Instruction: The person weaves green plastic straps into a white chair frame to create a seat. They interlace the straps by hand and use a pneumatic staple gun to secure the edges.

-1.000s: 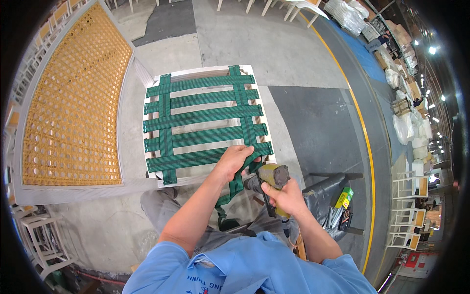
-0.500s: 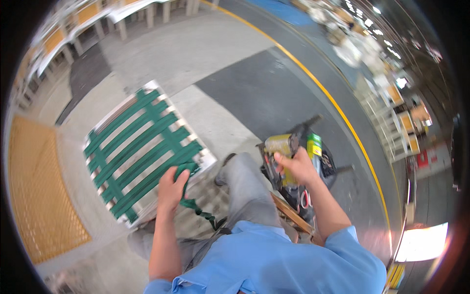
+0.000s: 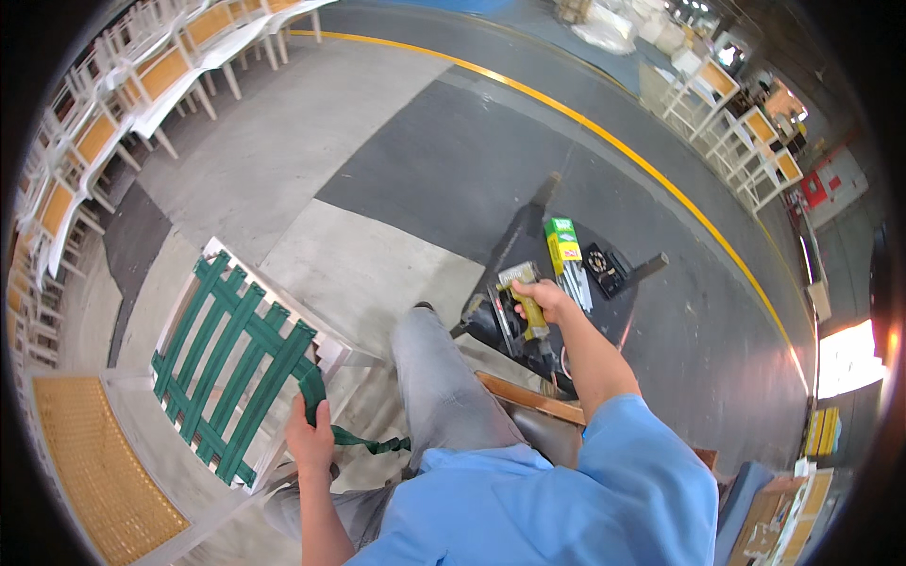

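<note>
On the left, a white wooden chair frame (image 3: 332, 353) carries green webbing straps (image 3: 247, 337) crossed over and under each other. My left hand (image 3: 310, 436) is closed on a loose webbing strap (image 3: 312, 385) at the frame's near right corner. The strap's tail (image 3: 370, 443) hangs twisted toward my leg. Over to the right, my right hand (image 3: 547, 302) has its fingers wrapped round the handle of a yellow staple gun (image 3: 518, 274), over a dark stand (image 3: 510, 247) with tools on it. My palm hides part of the handle.
A green and yellow box (image 3: 562, 240), silver staple strips (image 3: 575, 283) and a black case (image 3: 606, 270) lie on the stand. A woven cane panel (image 3: 109, 467) sits at lower left. Rows of white chairs (image 3: 156, 80) line the far left. A yellow line (image 3: 623, 158) crosses the floor.
The whole view has swung, and the webbed frame sits lower and further left. My left hand is lower, still on the strap. My right hand's fingers show more plainly round the staple gun.
</note>
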The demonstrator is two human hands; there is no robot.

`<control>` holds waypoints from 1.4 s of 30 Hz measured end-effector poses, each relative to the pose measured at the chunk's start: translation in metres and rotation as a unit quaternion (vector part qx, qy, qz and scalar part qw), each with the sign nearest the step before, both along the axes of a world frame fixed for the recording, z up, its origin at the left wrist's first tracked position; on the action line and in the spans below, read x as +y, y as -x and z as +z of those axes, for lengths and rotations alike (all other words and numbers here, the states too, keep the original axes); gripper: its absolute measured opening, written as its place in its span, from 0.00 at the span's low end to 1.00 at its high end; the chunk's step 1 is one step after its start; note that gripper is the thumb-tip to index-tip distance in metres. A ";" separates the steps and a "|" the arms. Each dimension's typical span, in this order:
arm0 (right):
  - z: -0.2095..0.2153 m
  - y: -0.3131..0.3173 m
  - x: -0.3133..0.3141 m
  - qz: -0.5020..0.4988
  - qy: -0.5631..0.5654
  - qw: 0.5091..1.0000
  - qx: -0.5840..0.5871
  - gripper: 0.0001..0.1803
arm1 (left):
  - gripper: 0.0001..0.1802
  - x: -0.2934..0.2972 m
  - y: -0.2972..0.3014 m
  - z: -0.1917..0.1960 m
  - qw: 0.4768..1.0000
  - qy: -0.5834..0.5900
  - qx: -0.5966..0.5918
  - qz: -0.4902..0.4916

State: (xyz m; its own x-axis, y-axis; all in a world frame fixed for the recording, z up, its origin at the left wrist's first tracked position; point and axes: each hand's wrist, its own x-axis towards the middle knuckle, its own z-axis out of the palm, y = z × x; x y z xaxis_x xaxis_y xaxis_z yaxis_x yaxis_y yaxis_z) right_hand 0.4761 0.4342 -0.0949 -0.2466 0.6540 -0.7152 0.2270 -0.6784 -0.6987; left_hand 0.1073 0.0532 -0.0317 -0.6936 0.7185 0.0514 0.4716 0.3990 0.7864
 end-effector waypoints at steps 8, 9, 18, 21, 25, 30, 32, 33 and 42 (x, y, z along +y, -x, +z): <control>0.025 -0.082 -0.025 0.245 -0.283 0.794 -0.478 0.15 | 0.19 0.001 0.000 -0.013 0.997 0.053 -0.046 0.045; 0.026 -0.108 -0.036 0.322 -0.268 0.730 -0.539 0.12 | 0.19 0.007 0.004 -0.019 0.997 0.049 -0.037 0.050; 0.009 -0.144 -0.129 0.206 -0.240 0.784 -0.534 0.29 | 0.12 0.017 0.028 0.019 0.971 0.060 -0.232 -0.003; 0.033 -0.130 -0.137 0.224 -0.248 0.804 -0.492 0.31 | 0.12 0.000 0.039 0.036 0.942 0.056 -0.330 -0.015; 0.072 -0.104 -0.133 0.214 -0.349 0.852 -0.327 0.37 | 0.14 -0.004 0.054 0.039 0.865 -0.031 -0.500 -0.019; 0.135 0.067 -0.130 0.385 -0.432 0.797 -0.171 0.33 | 0.19 0.014 0.066 0.057 0.827 -0.124 -0.549 0.012; 0.135 0.122 -0.128 0.466 -0.516 0.710 -0.111 0.33 | 0.18 0.020 0.069 0.065 0.825 -0.132 -0.549 0.015; 0.128 0.147 -0.125 0.495 -0.542 0.673 -0.087 0.32 | 0.18 0.022 0.071 0.068 0.825 -0.135 -0.549 0.013; 0.095 0.270 -0.098 0.671 -0.614 0.414 -0.046 0.32 | 0.18 0.016 0.071 0.063 0.816 -0.143 -0.560 0.030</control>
State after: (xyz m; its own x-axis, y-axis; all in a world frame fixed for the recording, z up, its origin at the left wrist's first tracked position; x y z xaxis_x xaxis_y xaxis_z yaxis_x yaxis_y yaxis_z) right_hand 0.2065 0.3364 -0.0004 -0.9852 -0.1428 -0.0946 -0.1119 0.9547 -0.2759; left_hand 0.0358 0.0689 0.0316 -0.4546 0.7515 -0.4781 -0.6193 0.1191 0.7761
